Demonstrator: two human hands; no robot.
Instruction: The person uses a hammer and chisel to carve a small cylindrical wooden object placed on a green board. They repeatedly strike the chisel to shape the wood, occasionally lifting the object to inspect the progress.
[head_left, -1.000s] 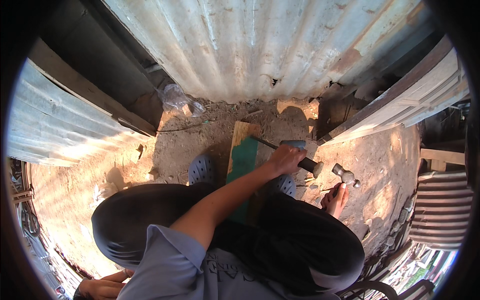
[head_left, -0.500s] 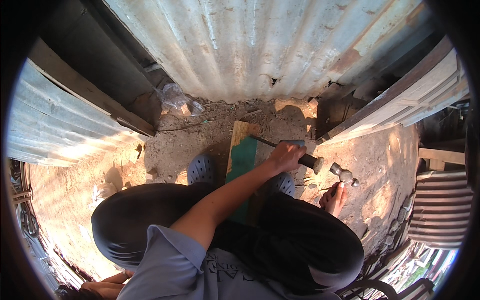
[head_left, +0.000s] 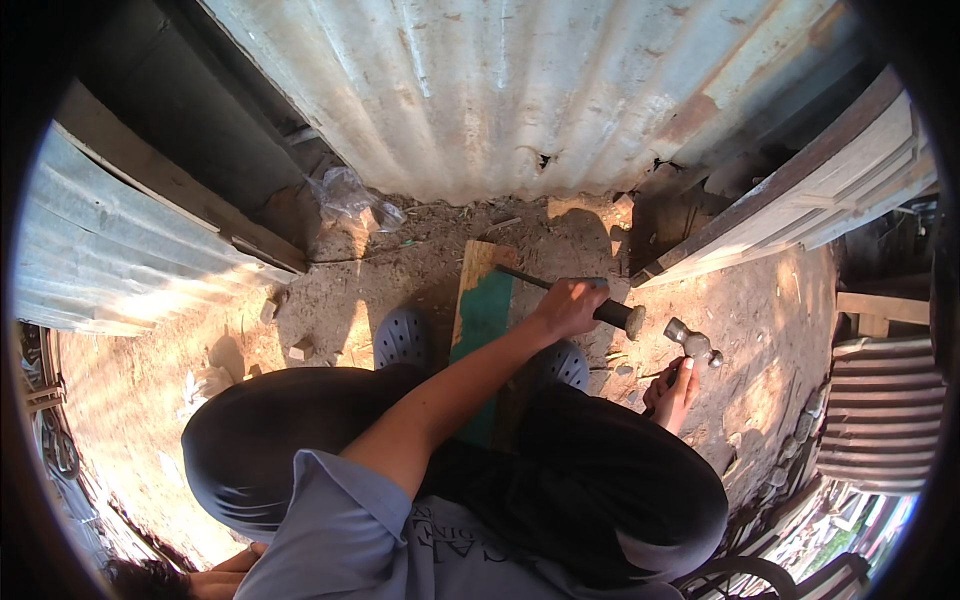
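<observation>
My left hand [head_left: 574,308] is wrapped round the dark handle of a chisel [head_left: 616,314]. Its thin dark blade slants up-left, and the tip meets the upper part of a wooden board [head_left: 483,310]. Green paint covers most of that board, with bare yellowish wood along its top and left edge. To the right, my right hand [head_left: 674,396] grips a ball-peen hammer [head_left: 694,342], thumb up near the head. The hammer head is a short way to the right of the chisel's butt end, apart from it. Its handle is mostly hidden by my fingers.
My feet in grey clogs [head_left: 401,338] flank the board on the dirt ground. A corrugated metal sheet [head_left: 520,100] stands ahead, with a clear plastic bag [head_left: 352,198] by its foot. A panelled board [head_left: 810,190] leans at right. Another person's arm [head_left: 222,577] shows at lower left.
The hammer and my right hand have shifted slightly right and up. The chisel's tip has slid a little up the board. The other person at lower left has moved slightly.
</observation>
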